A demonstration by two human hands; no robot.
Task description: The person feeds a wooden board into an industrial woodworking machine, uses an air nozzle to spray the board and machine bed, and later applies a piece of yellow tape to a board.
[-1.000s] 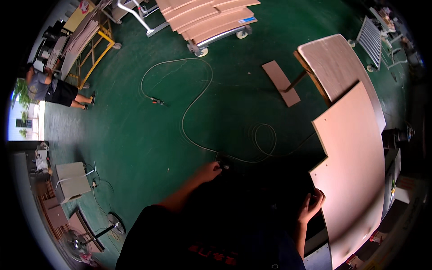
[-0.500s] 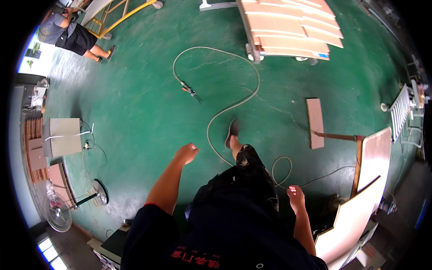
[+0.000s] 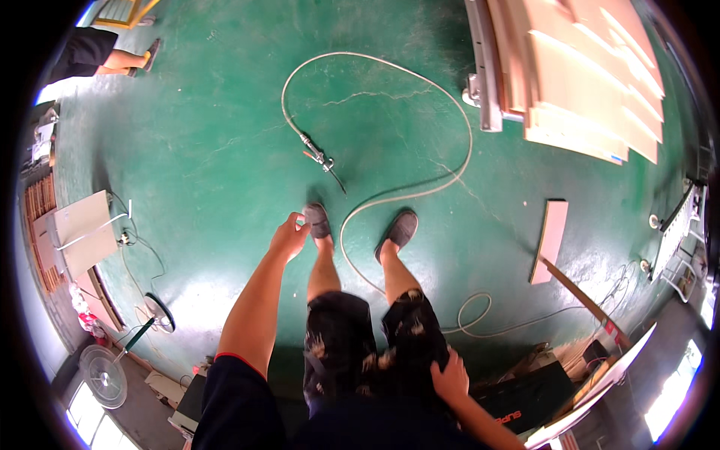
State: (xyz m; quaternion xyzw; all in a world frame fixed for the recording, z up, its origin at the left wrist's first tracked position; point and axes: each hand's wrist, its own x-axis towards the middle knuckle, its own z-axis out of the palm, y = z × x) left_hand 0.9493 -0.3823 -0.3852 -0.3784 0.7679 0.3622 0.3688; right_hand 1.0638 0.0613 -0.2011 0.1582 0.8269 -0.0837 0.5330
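**Standing over a looped hose [image 3: 466,135] and a metal air gun [image 3: 322,160] on a green floor [image 3: 225,97]**

The air gun lies on the floor ahead of the person's feet, nearer the left one, its thin dark nozzle angled back toward them. A reddish lever sticks out from its side. From its rear end the pale hose swings away in a wide arc, doubles back and passes between the left shoe [image 3: 317,220] and the right shoe [image 3: 403,229]. Beyond the right leg it forms a small coil, then trails off to the right.

The left hand [image 3: 289,236] is held out in front, its fingertips appearing beside the left shoe from this overhead angle. Its fingers are bent inward; whether they pinch something, I cannot tell. The right hand [image 3: 450,379] hangs at the right thigh with fingers loosely extended and slightly apart, overlapping the edge of the dark patterned shorts [image 3: 412,337]. Whether it touches the cloth is unclear.

Stacked panels [image 3: 592,90] fill the upper right, and a narrow board [image 3: 551,241] lies on the floor below them. At far left are a pale box [image 3: 84,232] and a pedestal fan [image 3: 103,377]. Another person's legs [image 3: 124,60] show at upper left, near a yellow frame [image 3: 127,15].
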